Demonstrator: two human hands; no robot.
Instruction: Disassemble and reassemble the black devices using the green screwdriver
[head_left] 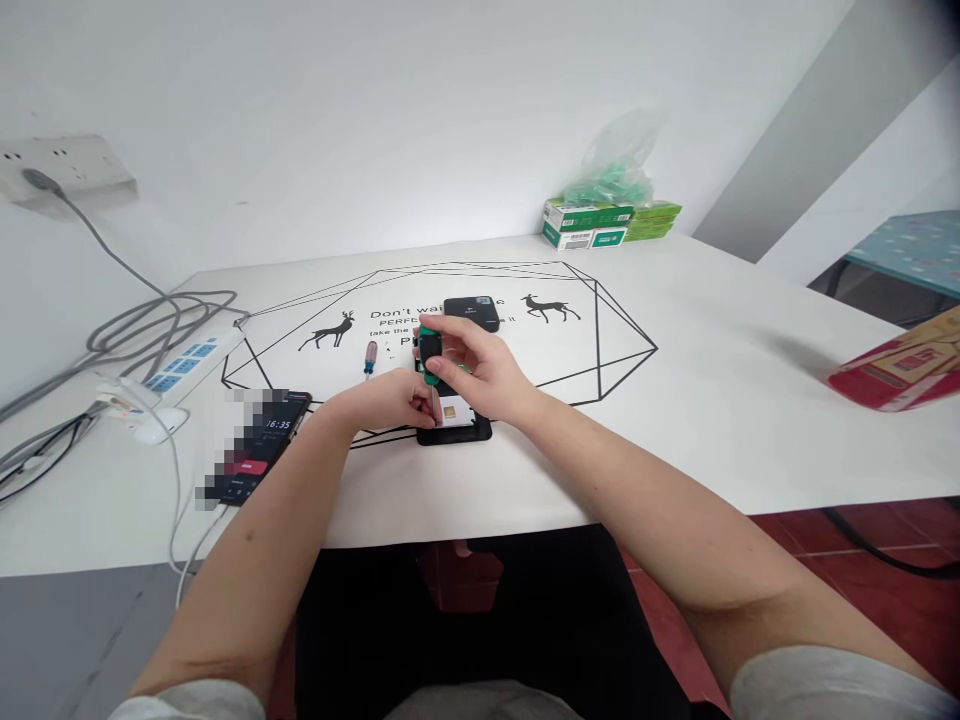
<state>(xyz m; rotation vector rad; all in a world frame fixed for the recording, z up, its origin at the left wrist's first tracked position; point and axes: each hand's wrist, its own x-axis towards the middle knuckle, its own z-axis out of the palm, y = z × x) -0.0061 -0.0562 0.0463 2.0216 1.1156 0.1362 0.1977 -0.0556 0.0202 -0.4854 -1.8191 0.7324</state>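
In my right hand [480, 365] is a screwdriver with a green and black handle [430, 352], held upright with its thin shaft pointing down. Below it lies an opened phone [454, 433], dark at its near end, with a pale inner part and a small gold patch showing. My left hand [409, 400] is closed beside the shaft, its fingertips at the phone's left side; what they pinch, if anything, is hidden. Much of the phone's far end is covered by my hands. Just beyond them rests a black back cover [471, 313].
A second screwdriver [370, 358] with a clear and blue handle lies left of my hands, near tiny dark bits. Further left are a lit smartphone [276, 430], a power strip [187, 365] and grey cables. Green boxes [589, 225] stand against the wall; a red package [900, 370] sits right.
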